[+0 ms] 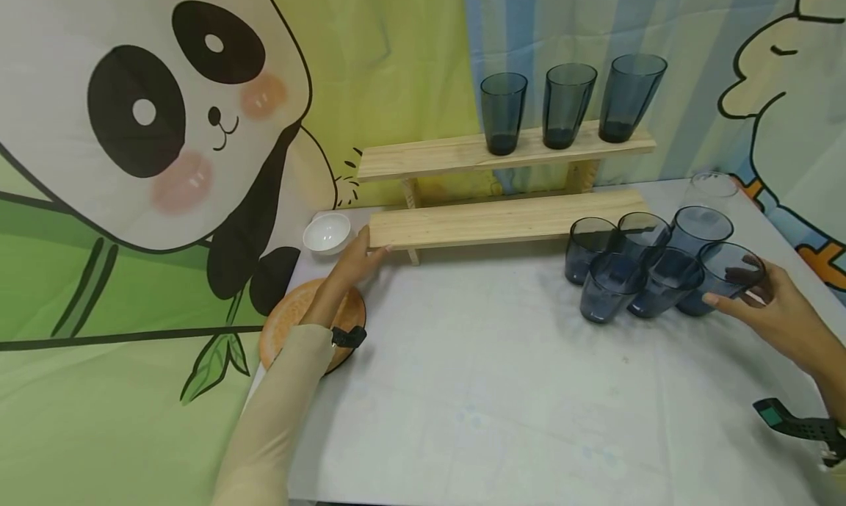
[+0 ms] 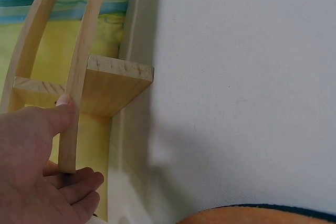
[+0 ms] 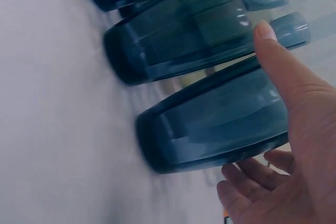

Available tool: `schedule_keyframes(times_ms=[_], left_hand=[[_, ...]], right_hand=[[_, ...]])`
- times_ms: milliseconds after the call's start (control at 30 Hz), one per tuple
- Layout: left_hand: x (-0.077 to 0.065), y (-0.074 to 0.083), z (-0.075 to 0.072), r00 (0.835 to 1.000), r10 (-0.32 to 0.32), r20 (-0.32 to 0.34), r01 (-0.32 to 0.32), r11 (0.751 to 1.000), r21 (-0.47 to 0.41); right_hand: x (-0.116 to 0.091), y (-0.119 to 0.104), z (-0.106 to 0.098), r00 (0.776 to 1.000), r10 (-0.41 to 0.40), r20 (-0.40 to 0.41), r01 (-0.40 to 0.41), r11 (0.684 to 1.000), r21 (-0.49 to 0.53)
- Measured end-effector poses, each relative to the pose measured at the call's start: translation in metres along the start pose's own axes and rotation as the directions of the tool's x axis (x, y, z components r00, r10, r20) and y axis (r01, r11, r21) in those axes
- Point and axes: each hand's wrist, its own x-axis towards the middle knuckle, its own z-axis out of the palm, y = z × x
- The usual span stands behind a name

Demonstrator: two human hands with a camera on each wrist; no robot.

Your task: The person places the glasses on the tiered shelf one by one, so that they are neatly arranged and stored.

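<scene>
My left hand (image 1: 355, 262) grips the left end of the lower board of a two-tier wooden shelf (image 1: 489, 222). In the left wrist view its thumb presses one face of the board (image 2: 79, 82), with the other fingers around the end. At the right, my right hand (image 1: 783, 311) holds a blue-tinted drinking glass (image 1: 714, 275), thumb on the near side and fingers curled at the other. In the right wrist view this glass (image 3: 215, 124) stands beside another blue glass (image 3: 178, 35). Several such glasses (image 1: 611, 289) are clustered upright left of my right hand.
Three blue glasses (image 1: 504, 113) stand along the upper board (image 1: 423, 157). A clear glass (image 1: 714, 186) is at the back right. Left of the shelf sit a small white bowl (image 1: 327, 233) and an orange plate (image 1: 284, 322), partly under my left arm. Patterned cloth hangs behind the white table (image 1: 489, 388).
</scene>
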Motion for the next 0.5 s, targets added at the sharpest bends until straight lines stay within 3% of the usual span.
schedule_keyframes(times_ms=[300, 500], left_hand=[[-0.001, 0.002, 0.000, 1.000, -0.015, -0.006, 0.015, 1.000, 0.007], [0.000, 0.001, 0.001, 1.000, -0.015, -0.009, 0.015, 1.000, 0.013]], right_hand=[[0.002, 0.012, 0.013, 0.993, -0.113, -0.030, 0.114, 0.994, 0.000], [0.005, 0.012, 0.015, 0.995, -0.093, -0.037, 0.092, 0.996, -0.013]])
